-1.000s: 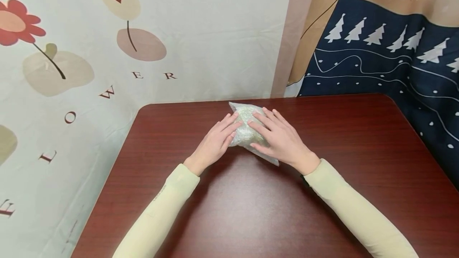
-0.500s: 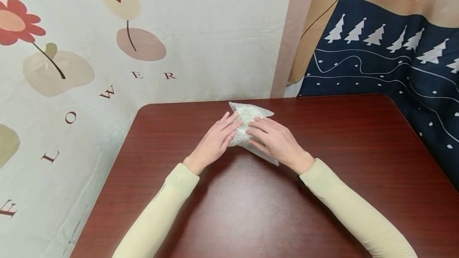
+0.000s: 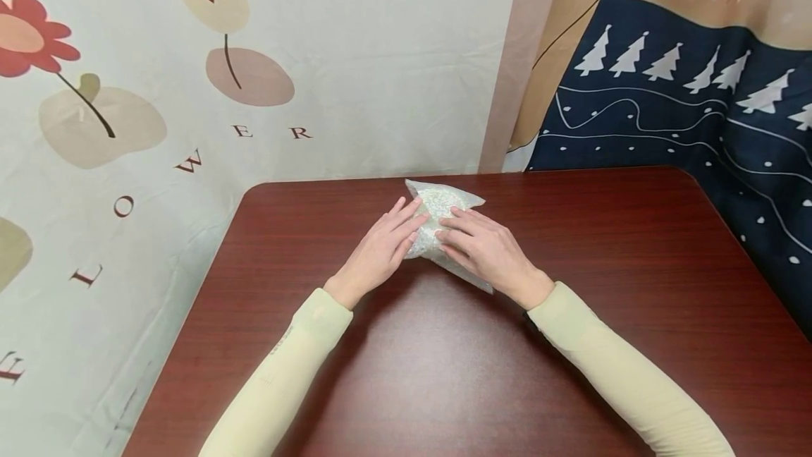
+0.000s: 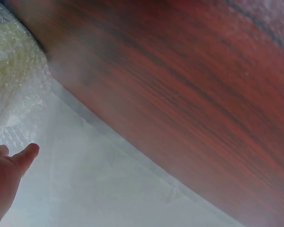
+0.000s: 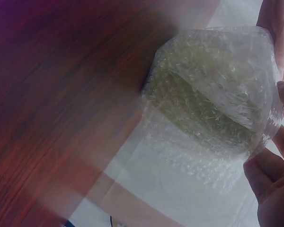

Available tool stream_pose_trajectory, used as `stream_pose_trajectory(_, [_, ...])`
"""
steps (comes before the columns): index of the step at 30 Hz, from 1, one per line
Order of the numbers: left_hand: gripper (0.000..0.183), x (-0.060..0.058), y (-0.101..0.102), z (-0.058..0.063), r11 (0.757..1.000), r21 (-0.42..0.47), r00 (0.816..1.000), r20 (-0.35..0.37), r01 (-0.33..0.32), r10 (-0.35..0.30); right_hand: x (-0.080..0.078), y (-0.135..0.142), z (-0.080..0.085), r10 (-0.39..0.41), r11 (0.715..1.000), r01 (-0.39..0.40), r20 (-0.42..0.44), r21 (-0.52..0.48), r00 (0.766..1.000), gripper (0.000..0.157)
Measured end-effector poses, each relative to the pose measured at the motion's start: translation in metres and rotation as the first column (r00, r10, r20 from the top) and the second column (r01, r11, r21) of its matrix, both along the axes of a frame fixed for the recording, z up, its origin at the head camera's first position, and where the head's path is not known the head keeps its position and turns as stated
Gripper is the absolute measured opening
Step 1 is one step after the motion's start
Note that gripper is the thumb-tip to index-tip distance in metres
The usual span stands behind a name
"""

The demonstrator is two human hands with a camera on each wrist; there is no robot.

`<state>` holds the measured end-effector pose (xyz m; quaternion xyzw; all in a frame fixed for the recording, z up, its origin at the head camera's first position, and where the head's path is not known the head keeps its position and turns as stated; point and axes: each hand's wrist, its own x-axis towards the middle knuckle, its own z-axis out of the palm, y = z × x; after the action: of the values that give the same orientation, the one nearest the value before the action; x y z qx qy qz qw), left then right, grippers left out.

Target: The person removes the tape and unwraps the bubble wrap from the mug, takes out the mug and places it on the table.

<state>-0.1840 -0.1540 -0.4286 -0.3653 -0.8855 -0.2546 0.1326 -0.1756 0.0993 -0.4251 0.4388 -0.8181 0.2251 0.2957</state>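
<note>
Bubble-wrapped, pale green, rounded bundle [image 3: 436,221] lies near the far edge of the dark red wooden bench [image 3: 571,266] in the head view. The left hand [image 3: 380,252] and right hand [image 3: 485,249] rest on it with straight fingers, grip apart. The left wrist view shows a fingertip [image 4: 26,153] beside loose wrap. The right wrist view shows fingers [image 5: 270,165] against the wrap. Slack film could slip, letting the bundle slide.

I see a dark red-brown wooden table [image 3: 634,245] with round corners. A small clear bubble-wrap bag [image 3: 444,204] lies on it, near the far edge.
</note>
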Motion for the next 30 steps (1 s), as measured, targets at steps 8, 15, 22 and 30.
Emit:
stream_pose_trajectory(8, [0.041,0.0002,-0.0003,0.0001,1.000,-0.014,1.000,0.015,-0.007,0.007,0.0017,-0.0015,0.0006,-0.012,1.000,0.012,0.012,-0.009,1.000,0.021])
stream_pose_trajectory(15, [0.041,0.0002,-0.0001,0.0006,1.000,-0.021,1.000,0.017,-0.015,0.015,0.0024,-0.0049,0.0028,-0.033,0.999,0.033,0.011,-0.027,0.999,0.016])
stream_pose_trajectory(22, [0.041,-0.0005,0.0004,0.0014,0.999,-0.035,1.000,0.014,-0.014,0.014,0.0011,-0.0055,0.0023,-0.032,0.998,0.032,0.000,-0.050,0.999,0.019])
stream_pose_trajectory(30, [0.041,-0.0012,0.0009,0.0005,0.999,-0.035,1.000,0.019,-0.015,0.015,0.0008,-0.0043,0.0030,-0.036,0.997,0.038,0.030,-0.063,0.999,0.019])
